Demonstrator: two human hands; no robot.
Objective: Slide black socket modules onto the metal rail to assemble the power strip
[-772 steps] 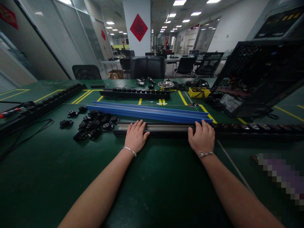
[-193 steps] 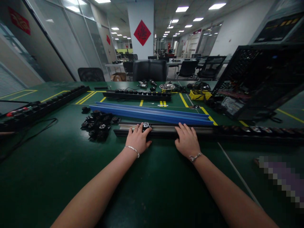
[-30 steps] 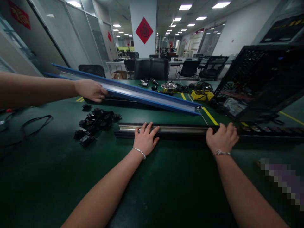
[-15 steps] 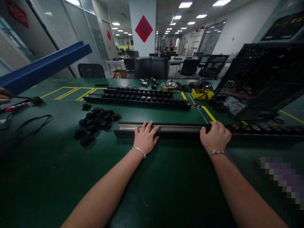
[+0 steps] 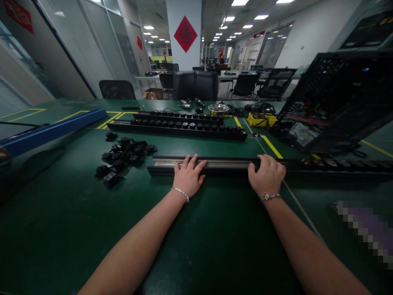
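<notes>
A long black rail with a bright metal channel along its top lies across the green table before me. My left hand rests on its left half, fingers spread over the channel. My right hand is closed around a small black part in the channel; only a bit of it shows between thumb and forefinger, the rest hidden by my hand. Right of that hand, a row of small parts sits along the rail. A pile of loose black modules lies beyond the rail's left end.
Two black rails filled with round-faced modules lie farther back. At left, another person's hand is at a blue channel. A metal bowl, a yellow bin and an open black computer case stand at back right.
My right hand has moved left along the rail with the small black part. My left hand stays put. At far left, the blue channel has come down to table level.
</notes>
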